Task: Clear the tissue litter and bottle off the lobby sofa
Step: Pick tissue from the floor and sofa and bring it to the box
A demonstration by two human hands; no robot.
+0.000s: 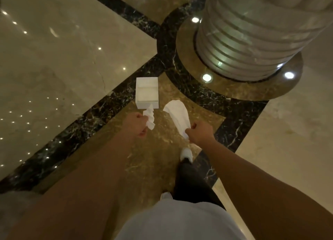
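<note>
My left hand [137, 124] is closed on a small crumpled white tissue [150, 118] that hangs from its fingers. My right hand [199, 132] grips a larger, flatter white tissue [177, 116] by its lower end. Both hands are held out in front of me above the marble floor. Just beyond the left hand's tissue a white open-topped square bin [146, 92] stands on the floor. No sofa or bottle is in view.
A wide ribbed stone column [252, 34] rises at the upper right on a round base with floor lights [207, 77]. The polished marble floor [63, 59] has black inlay bands. My white shoe [186, 154] and dark trouser leg are below my hands.
</note>
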